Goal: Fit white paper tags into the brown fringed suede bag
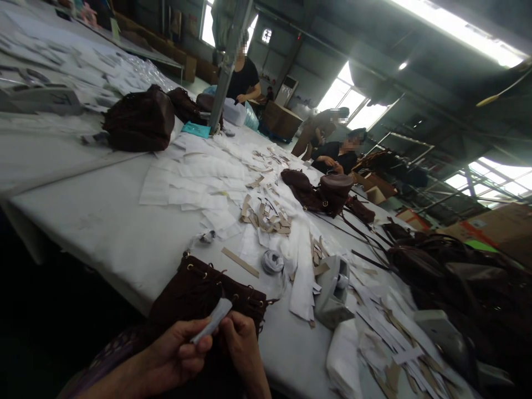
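Note:
My left hand (179, 352) and my right hand (241, 343) meet at the bottom of the view, both pinching a small white strip (213, 320) that sticks up between the fingers. Just behind them lies a dark brown suede drawstring bag (195, 293) with metal eyelets, at the near edge of the white table (103, 221). Both hands are closed on the strip. My wrists rest over the bag's lower part.
White paper sheets (199, 177) and tan cardboard scraps (266, 216) litter the table. A tape roll (272, 260) and a grey tape dispenser (332, 291) sit to the right. More brown bags (139, 119) lie farther off. Other people (245, 75) work at the far end.

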`<action>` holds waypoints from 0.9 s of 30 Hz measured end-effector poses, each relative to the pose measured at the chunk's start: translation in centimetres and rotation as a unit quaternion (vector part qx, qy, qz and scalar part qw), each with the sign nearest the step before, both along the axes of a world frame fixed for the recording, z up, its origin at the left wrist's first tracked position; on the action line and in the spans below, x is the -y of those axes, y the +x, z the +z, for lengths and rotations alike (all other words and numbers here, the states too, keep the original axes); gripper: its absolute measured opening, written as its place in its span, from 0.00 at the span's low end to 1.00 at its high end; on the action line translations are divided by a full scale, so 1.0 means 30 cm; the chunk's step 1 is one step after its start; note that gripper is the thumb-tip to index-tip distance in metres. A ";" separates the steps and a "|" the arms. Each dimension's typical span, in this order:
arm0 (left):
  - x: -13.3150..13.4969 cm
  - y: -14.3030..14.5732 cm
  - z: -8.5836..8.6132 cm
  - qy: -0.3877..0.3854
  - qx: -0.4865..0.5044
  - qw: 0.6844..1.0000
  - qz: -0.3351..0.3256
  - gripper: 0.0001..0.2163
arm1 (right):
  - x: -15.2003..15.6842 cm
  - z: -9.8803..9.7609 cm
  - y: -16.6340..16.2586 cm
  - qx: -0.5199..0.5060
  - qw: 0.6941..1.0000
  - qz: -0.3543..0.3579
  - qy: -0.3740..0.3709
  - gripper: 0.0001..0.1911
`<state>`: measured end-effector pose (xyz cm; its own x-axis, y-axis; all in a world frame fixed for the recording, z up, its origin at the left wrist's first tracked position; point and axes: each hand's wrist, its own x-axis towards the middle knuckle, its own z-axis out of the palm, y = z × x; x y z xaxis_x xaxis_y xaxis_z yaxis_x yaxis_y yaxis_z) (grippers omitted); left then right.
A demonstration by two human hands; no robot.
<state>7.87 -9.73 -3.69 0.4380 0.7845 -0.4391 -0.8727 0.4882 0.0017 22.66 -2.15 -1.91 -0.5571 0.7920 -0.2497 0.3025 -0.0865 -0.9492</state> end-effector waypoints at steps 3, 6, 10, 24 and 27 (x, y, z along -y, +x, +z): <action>-0.007 0.006 -0.002 0.048 -0.095 0.994 0.002 0.09 | 0.001 -0.007 0.004 0.008 0.999 -0.048 0.010 0.27; -0.014 0.019 0.003 0.159 -0.297 0.942 -0.007 0.15 | 0.001 -0.014 -0.002 -0.021 0.998 -0.061 0.005 0.30; -0.014 0.036 0.014 0.176 -0.469 0.865 -0.002 0.21 | 0.011 -0.024 -0.029 -0.057 0.996 -0.052 -0.049 0.22; 0.010 0.006 -0.176 0.137 -0.501 0.849 -0.098 0.25 | -0.261 0.131 0.457 0.113 0.828 -0.500 0.225 0.43; -0.001 0.014 -0.217 0.137 -0.493 0.852 -0.110 0.26 | -0.379 0.174 0.681 0.158 0.786 -0.553 0.228 0.46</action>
